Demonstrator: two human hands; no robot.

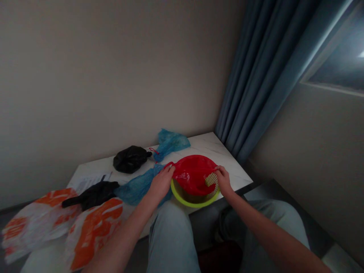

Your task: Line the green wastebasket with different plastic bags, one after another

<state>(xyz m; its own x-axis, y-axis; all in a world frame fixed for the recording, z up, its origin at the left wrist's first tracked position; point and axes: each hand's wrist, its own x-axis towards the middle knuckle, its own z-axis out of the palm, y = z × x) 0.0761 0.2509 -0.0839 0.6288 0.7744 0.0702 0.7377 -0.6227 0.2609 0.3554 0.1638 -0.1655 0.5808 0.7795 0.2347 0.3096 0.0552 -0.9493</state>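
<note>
"What's on the left?"

"Orange-and-white plastic bags (pixel 93 231) at the near edge; a crumpled black plastic bag (pixel 92 194) lying against them; a wrinkled blue plastic bag (pixel 139 185) just right of it."

"And the hands?"

"The left hand (pixel 161 184), fingers curled, pinches the edge of a glossy red plastic bag (pixel 190 174); that bag lies across a round lime-green bowl (pixel 193 203) on a white marble table (pixel 216 151); the right hand (pixel 223 181), half closed, grips the bag's right edge."

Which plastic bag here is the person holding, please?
The red plastic bag: the left hand and right hand grip its edge over the lime-green bowl; the blue bags and black bags lie loose.
</note>
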